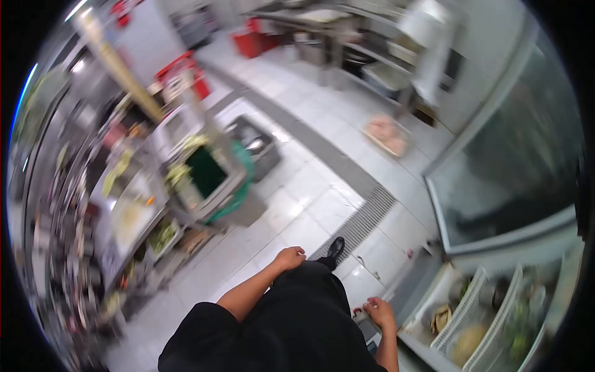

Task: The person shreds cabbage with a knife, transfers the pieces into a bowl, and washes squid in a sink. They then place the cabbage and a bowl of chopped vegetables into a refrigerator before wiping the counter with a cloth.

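My left hand (290, 257) hangs beside my dark clothing at the middle of the view, its fingers curled and partly hidden; whether anything is in it I cannot make out. On the right, my right hand (378, 311) is near a small grey device with a red part (357, 311), and its fingers are bent. Contact between them is unclear. Right of that hand, an open fridge shows white wire racks (460, 308) with green vegetables and a brown item (440, 318).
A glass door (508, 142) stands open at the right. A metal drain grate (359, 221) crosses the tiled floor. A tray of pinkish food (385, 134) lies on the floor. At left are a bin with a green liner (238, 180) and a cluttered worktop (131, 217).
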### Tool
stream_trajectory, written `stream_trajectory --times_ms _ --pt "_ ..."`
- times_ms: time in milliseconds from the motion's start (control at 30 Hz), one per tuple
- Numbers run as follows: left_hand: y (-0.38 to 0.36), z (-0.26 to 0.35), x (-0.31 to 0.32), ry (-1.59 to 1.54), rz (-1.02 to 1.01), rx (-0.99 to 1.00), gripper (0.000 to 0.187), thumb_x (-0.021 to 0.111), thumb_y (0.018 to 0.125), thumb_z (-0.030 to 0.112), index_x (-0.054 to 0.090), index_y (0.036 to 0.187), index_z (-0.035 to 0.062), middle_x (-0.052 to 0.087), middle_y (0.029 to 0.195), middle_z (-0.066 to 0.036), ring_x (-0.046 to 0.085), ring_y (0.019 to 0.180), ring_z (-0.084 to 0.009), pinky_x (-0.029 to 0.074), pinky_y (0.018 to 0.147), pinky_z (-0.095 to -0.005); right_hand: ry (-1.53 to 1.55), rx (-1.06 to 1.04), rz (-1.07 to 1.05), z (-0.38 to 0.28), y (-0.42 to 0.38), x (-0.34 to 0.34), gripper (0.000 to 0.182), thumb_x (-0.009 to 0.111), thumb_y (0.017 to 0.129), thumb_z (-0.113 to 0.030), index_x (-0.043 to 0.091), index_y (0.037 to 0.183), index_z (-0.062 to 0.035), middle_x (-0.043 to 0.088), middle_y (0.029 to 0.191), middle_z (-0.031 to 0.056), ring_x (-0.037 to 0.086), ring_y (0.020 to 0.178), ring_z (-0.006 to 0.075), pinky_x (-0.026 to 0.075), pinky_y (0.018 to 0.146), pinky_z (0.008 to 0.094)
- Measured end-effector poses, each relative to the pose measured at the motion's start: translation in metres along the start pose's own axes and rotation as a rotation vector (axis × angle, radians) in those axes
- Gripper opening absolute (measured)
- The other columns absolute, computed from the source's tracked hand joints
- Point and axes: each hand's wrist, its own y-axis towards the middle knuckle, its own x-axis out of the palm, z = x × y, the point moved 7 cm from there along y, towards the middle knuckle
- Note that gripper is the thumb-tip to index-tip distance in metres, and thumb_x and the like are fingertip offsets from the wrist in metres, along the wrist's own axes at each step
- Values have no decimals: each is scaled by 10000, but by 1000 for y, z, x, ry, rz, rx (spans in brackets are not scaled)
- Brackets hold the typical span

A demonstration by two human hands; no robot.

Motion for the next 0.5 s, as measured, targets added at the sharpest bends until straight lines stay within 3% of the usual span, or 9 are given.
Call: stream_trajectory --times_ms 100,167,267,300,400,500 --pt "-58 -68 -30 -146 165 -129 403 601 868 361 668 1153 84 712 1038 -135 679 956 -287 515 875 -382 -68 -62 -173 -40 33 49 444 705 833 -378 675 1133 -53 712 1017 158 681 977 305 520 856 384" --pt "-89 -98 -41 -234 248 -185 397 600 872 357 669 1150 83 711 1032 -131 679 949 -283 517 864 -380 -184 -254 -208 -70 53 63 412 705 841 -346 681 1119 -43 715 1001 157 685 948 282 521 840 360" --pt "-131 -158 -80 -431 569 -232 349 593 879 328 671 1132 101 713 982 -125 676 920 -297 529 819 -372 -226 -315 -249 -137 71 78 421 703 842 -343 678 1126 -33 717 1013 153 684 934 263 522 846 368" --pt "-133 -187 -90 -448 594 -243 349 593 879 328 671 1132 101 713 982 -125 676 920 -297 529 819 -372 -203 -337 -237 -166 75 81 424 701 843 -342 678 1126 -28 719 1008 149 684 923 262 524 842 371" --pt "-162 -280 -149 -764 869 -255 256 586 922 245 668 1081 62 703 878 -70 660 757 -197 528 705 -333 -180 -381 -251 -237 90 108 405 704 846 -303 674 1124 -9 723 959 138 686 868 232 530 795 344" --pt "-195 -376 -250 -1116 1076 -166 219 545 967 213 648 1035 33 651 778 -38 601 625 -115 484 540 -271 -150 -427 -285 -315 98 157 364 696 862 -259 672 1113 4 720 918 126 676 823 177 526 746 310"
